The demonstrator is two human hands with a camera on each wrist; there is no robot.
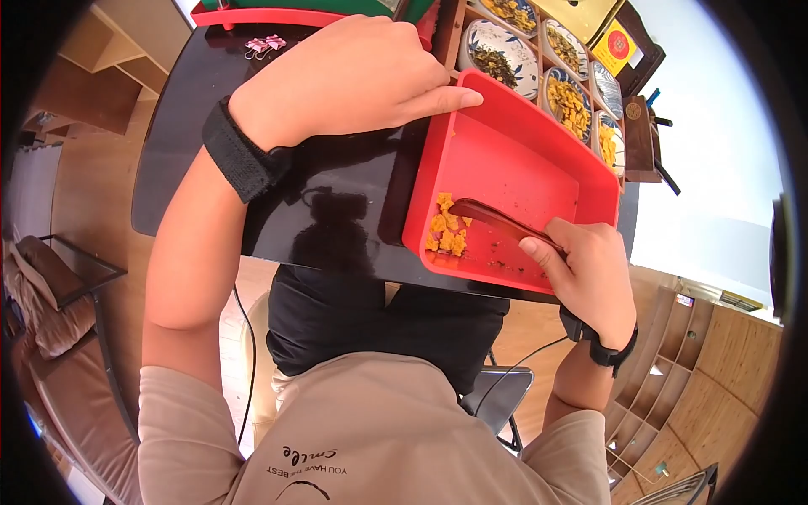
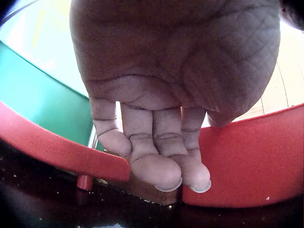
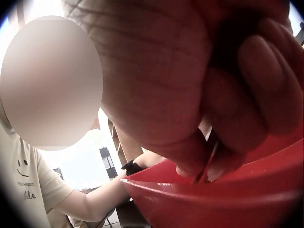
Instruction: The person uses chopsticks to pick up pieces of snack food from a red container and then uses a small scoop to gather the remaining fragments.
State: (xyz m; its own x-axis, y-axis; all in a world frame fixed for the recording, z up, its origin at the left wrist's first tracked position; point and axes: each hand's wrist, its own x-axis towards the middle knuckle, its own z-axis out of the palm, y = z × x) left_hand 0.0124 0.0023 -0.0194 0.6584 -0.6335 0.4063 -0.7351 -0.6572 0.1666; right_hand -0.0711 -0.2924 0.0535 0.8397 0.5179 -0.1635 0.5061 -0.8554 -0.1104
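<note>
My left hand (image 1: 353,76) holds the far left corner of a red tray (image 1: 505,126). Its thumb lies over the rim, and in the left wrist view the fingers (image 2: 156,166) bend down outside the tray wall. The right hand (image 1: 593,269) pinches dark wooden tweezers (image 1: 505,220) between thumb and fingers, low over the tray's near right side. The bent tip of the tweezers is beside a small heap of yellow dried pieces (image 1: 446,236) in the near left corner. Dark crumbs (image 1: 497,263) lie scattered along the tray floor.
Beyond the tray, a divided wooden box (image 1: 454,38) holds patterned bowls (image 1: 526,63) of yellow and dark dried bits. Pink clips (image 1: 265,45) lie on the black table (image 1: 194,143). A green-and-red object (image 1: 278,15) stands at the far edge, and a wooden holder (image 1: 644,139) at right.
</note>
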